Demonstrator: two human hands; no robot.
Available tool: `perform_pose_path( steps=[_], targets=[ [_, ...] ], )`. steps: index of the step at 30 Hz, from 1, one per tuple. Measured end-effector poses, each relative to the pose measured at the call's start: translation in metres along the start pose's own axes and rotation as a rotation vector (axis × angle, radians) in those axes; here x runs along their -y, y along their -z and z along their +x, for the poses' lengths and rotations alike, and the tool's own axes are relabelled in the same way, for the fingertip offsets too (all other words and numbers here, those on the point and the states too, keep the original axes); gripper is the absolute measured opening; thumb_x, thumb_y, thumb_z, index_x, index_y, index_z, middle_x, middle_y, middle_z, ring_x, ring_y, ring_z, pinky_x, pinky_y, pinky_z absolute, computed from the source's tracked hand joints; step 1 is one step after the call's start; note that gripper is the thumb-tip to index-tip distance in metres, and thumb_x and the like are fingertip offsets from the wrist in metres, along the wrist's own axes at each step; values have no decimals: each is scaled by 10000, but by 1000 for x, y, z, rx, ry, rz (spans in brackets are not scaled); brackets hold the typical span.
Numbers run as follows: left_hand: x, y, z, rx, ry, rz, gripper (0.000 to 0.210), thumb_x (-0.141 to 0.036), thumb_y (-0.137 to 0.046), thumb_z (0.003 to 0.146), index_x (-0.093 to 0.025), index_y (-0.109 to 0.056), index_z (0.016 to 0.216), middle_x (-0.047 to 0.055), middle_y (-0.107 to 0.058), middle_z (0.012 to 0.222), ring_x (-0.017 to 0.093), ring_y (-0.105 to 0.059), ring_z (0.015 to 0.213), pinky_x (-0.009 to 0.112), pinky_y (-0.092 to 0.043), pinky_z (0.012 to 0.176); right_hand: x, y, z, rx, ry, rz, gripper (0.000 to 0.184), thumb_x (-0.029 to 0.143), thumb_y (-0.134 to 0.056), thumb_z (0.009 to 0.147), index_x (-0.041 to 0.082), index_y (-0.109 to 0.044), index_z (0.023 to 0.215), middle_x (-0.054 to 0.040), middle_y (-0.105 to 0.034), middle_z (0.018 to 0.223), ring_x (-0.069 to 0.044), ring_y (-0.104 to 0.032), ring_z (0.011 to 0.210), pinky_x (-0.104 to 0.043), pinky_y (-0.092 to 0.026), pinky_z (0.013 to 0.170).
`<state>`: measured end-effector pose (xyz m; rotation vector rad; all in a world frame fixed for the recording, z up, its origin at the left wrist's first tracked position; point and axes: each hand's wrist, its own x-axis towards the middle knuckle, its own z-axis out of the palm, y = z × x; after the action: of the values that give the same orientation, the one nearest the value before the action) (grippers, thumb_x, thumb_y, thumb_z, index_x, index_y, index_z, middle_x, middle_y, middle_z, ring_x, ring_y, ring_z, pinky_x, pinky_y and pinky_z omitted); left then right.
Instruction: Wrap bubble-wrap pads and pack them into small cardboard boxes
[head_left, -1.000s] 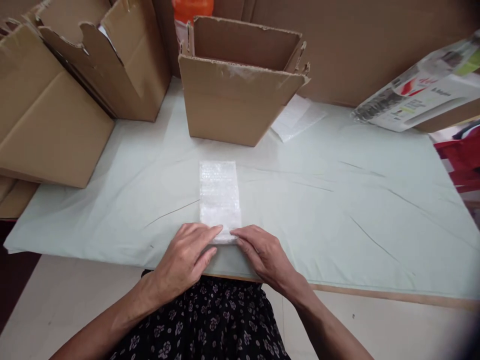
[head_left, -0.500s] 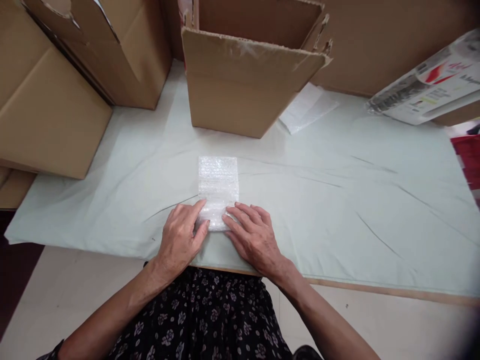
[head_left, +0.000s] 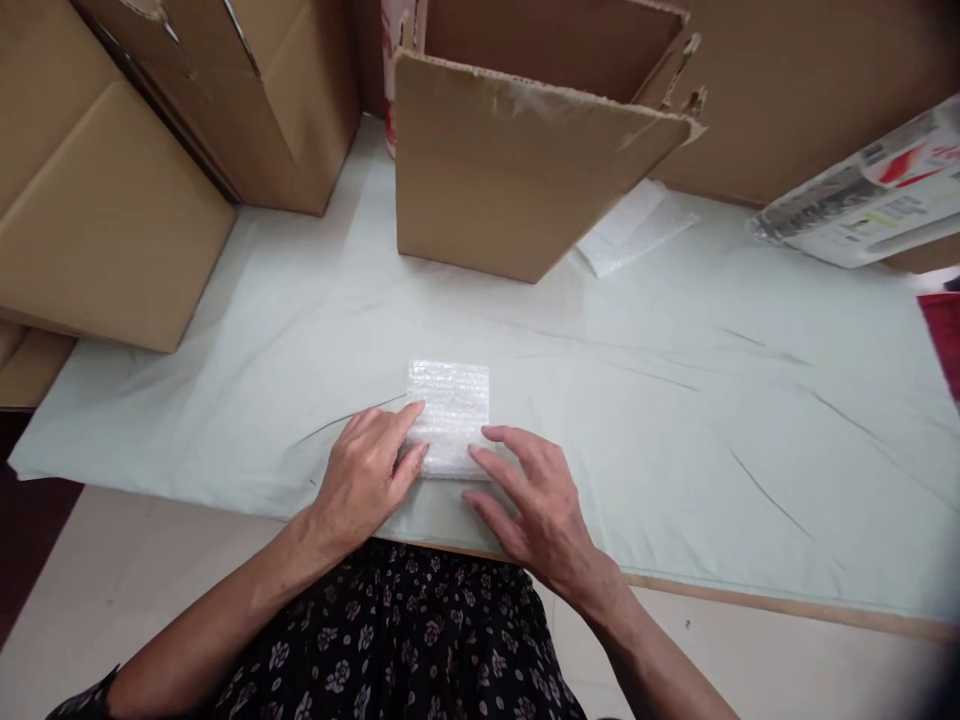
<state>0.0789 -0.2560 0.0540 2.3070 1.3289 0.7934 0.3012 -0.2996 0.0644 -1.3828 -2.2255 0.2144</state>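
Observation:
A small rectangle of folded bubble wrap (head_left: 454, 400) lies flat on the cloth near the table's front edge. My left hand (head_left: 366, 465) rests at its left side, with the index fingertip and thumb tip apart on top of the wrap; its other fingers are mostly hidden. At the right side is my right hand (head_left: 536, 490), fingers spread and slightly bent. Two of its fingertips touch or hover over the right edge, I cannot tell which, and the thumb is below the lower edge.
An open-topped cardboard box (head_left: 495, 180) stands behind the wrap. Another clear plastic sheet (head_left: 634, 230) lies partly behind it. More cardboard boxes (head_left: 112, 220) are at the left. A printed plastic-wrapped package (head_left: 870, 190) leans at the far right. A pale green cloth (head_left: 637, 450) covers the table.
The bubble wrap's upper edge is lower and the piece is shorter. My right hand has lifted slightly and spread its fingers; my left stays at the wrap. The camera view has shifted a little.

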Motion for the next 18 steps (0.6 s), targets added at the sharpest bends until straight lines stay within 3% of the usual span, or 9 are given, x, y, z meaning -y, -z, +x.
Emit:
perform_pose_path(
  steps=[2, 4, 7, 10, 14, 16, 18],
  targets=[
    [2, -1, 3, -35, 54, -9, 343, -231, -575, 984, -137, -580, 1314, 78, -678, 972, 212, -612, 871, 394, -537, 810, -2, -6, 4, 71, 75, -25, 284, 248, -611, 973, 176, -648, 1245, -168, -680, 1283, -310, -624, 1184, -469, -548, 894],
    [0, 3, -1, -83, 176, -143, 410, -273, -599, 974, -168, -551, 1368, 99, -665, 1110, 212, -631, 958, 389, -554, 850, -5, -10, 10, 60, 66, -11, 261, 191, -552, 992, 184, -659, 1230, -141, -726, 1206, -283, -659, 1124, -445, -564, 862],
    [-8, 12, -11, -98, 481, -551, 528, -340, -601, 975, -220, -451, 1466, 112, -628, 1259, 215, -648, 1084, 379, -579, 899, -8, -10, 18, 1, -93, 140, 266, 177, -516, 1011, 204, -666, 1228, -95, -760, 1117, -229, -704, 1023, -395, -589, 857],
    [-16, 16, -16, 50, 733, -987, 669, -364, -625, 949, -205, -335, 1531, 148, -605, 1348, 252, -646, 1178, 406, -588, 938, -4, -4, 20, 48, -295, 384, 258, 244, -543, 1014, 222, -676, 1233, -70, -763, 1143, -205, -728, 1011, -344, -609, 852],
    [-24, 14, -7, 159, 832, -1214, 875, -354, -725, 858, -205, -265, 1587, 147, -591, 1419, 284, -617, 1245, 419, -524, 1058, 2, 1, 12, 156, -400, 600, 247, 333, -554, 1015, 237, -717, 1173, -56, -768, 1117, -186, -737, 967, -309, -613, 838],
    [-27, 13, -3, 184, 831, -1184, 870, -350, -724, 850, -211, -289, 1590, 135, -601, 1417, 282, -632, 1213, 412, -514, 1066, 0, 0, 5, 81, -399, 517, 269, 370, -591, 989, 238, -715, 1188, -86, -735, 1190, -223, -704, 1095, -370, -591, 943],
    [-30, 11, -2, 211, 799, -1131, 828, -342, -701, 863, -208, -316, 1584, 131, -619, 1394, 270, -654, 1168, 396, -531, 1042, -6, 0, 0, 7, -403, 408, 435, 425, -663, 934, 235, -647, 1326, -135, -639, 1377, -287, -605, 1294, -455, -540, 1046]
  ],
)
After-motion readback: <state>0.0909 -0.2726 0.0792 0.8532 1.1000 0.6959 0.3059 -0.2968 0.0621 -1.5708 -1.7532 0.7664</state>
